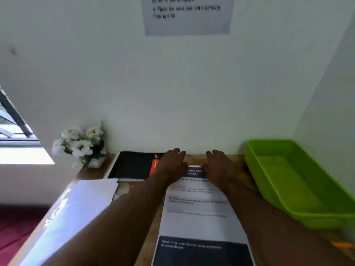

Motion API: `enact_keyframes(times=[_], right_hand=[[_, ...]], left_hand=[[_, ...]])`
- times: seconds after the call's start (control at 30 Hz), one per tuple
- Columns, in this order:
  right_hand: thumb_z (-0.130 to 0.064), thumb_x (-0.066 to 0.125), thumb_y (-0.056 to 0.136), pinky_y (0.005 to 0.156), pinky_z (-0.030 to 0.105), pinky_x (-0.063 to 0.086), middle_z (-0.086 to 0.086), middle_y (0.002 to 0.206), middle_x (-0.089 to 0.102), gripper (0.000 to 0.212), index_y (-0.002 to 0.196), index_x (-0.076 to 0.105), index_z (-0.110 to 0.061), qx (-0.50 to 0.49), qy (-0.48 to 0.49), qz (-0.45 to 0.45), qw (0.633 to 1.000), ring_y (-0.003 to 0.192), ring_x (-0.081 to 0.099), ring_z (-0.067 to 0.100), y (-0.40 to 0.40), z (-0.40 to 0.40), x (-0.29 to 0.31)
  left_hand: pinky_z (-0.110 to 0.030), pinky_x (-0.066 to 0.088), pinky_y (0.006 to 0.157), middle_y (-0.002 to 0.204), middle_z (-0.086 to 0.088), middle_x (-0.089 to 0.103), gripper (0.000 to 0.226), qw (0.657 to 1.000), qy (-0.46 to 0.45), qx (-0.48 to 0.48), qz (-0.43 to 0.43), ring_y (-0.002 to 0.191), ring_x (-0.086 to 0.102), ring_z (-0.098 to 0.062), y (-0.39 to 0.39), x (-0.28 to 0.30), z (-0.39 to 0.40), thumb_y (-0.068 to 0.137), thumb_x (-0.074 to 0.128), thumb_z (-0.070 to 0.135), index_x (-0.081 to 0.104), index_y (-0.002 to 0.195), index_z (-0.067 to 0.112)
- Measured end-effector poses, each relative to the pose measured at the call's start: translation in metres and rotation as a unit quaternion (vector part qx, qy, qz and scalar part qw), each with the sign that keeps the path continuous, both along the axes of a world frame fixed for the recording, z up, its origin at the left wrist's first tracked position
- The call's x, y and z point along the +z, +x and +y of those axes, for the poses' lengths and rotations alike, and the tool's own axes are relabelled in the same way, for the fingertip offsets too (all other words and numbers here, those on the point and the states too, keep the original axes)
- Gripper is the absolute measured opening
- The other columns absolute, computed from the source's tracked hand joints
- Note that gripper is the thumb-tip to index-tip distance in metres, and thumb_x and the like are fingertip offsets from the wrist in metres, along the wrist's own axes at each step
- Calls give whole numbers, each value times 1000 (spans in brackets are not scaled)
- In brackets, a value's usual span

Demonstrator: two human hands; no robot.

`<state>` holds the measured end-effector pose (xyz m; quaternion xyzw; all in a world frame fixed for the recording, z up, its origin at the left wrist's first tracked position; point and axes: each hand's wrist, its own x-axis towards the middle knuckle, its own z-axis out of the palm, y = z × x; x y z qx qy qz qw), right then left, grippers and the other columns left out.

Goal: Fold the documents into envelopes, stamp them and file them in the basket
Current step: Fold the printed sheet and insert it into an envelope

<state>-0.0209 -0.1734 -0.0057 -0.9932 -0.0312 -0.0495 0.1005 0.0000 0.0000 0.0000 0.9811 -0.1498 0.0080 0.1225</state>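
A printed paper (199,214) lies flat on the wooden table (238,162). It runs from the near edge of the table up to the two hands. It has lines of small print on white and a dark band near its bottom end. At its far end is a small dark block with white letters, and that block shows in the gap between the two hands.

The left hand (171,164) lies palm down on the far left corner of the paper. Its fingers are straight and point at the wall. The right hand (219,166) lies palm down on the far right corner in the same way, fingers straight and close together. Both hands press flat on the paper. They are near each other but do not touch.

Right of the right hand, a green basket (272,169) sits on the table beside the wall. Left of the left hand lies a black book (132,165) with a red patch, and the left hand covers part of it. Farther left, white flowers (80,143) stand in a small white pot at the corner. Nearer than the book, left of the left arm, is a stack of white sheets (76,206). Above the hands, high on the wall, hangs a note (188,16) with blurred print.
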Motion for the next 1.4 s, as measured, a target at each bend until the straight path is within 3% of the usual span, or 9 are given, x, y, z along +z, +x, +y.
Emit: enact_keyframes(times=[0.13, 0.3, 0.6, 0.7, 0.83, 1.0, 1.2, 1.3, 1.4], right_hand=[[-34, 43, 94, 98, 39, 38, 7, 126, 54, 34, 121, 52, -16, -23, -3, -39, 999, 119, 48, 27, -6, -2, -44], [-35, 41, 95, 86, 38, 44, 9, 108, 63, 28, 102, 60, -15, -11, 0, -116, 993, 100, 59, 31, -6, -3, -69], [-33, 48, 90, 80, 40, 46, 11, 103, 62, 19, 96, 57, -17, 17, 32, -140, 989, 99, 58, 33, -10, -4, -61], [-34, 56, 88, 91, 42, 45, 11, 112, 60, 33, 118, 60, -20, 23, 73, -151, 986, 108, 55, 32, -12, -9, -59], [-39, 55, 89, 101, 46, 38, 6, 124, 55, 42, 130, 55, -30, 9, 70, -106, 992, 120, 49, 28, -7, -11, -57], [-40, 55, 89, 102, 49, 37, 4, 126, 54, 40, 127, 58, -32, 8, 80, -81, 993, 123, 48, 28, -4, -11, -58], [-39, 56, 80, 97, 49, 42, 1, 112, 62, 30, 108, 66, -33, 26, 113, -62, 991, 111, 56, 27, -20, -5, -44], [-35, 60, 78, 96, 50, 43, -3, 109, 65, 24, 100, 67, -33, 34, 134, -51, 989, 107, 58, 22, -27, -8, -35], [-29, 65, 79, 97, 50, 39, -7, 106, 66, 20, 99, 67, -31, 40, 158, -109, 981, 106, 58, 18, -41, -5, -37]], left_hand=[[-44, 30, 110, 134, -10, 51, 46, 1000, -6, -10, 0, 125, 48, -30, -5, -47, 3, 99, 41, 41, 51, 135, 15], [-44, 30, 110, 127, -8, 59, 41, 995, -34, -13, -95, 119, 52, -27, -6, -70, 6, 97, 44, 42, 58, 128, 18], [-35, 37, 103, 124, -11, 56, 48, 976, -151, 31, -153, 121, 46, -31, -27, -66, 8, 87, 60, 21, 55, 135, 19], [-36, 35, 104, 130, -13, 52, 50, 975, -142, 59, -158, 122, 45, -33, -28, -70, 7, 89, 59, 26, 52, 138, 20], [-57, 19, 113, 140, -6, 48, 48, 993, -22, 73, -92, 133, 37, -33, -23, -70, 4, 95, 42, 52, 48, 137, 30], [-73, 0, 106, 142, -5, 43, 47, 996, -17, 77, -50, 137, 33, -32, -24, -64, 6, 92, 43, 60, 53, 130, 34], [-50, 14, 114, 130, -6, 50, 47, 987, -73, 70, -126, 130, 42, -26, -47, -58, 12, 87, 60, 50, 56, 129, 29], [-33, 33, 101, 124, -7, 56, 41, 975, -151, 53, -153, 119, 51, -24, -60, -56, 18, 87, 67, 36, 62, 125, 23], [-23, 37, 92, 120, -6, 57, 34, 955, -248, 56, -150, 112, 54, -23, -75, -56, 25, 87, 68, 16, 65, 121, 16]])
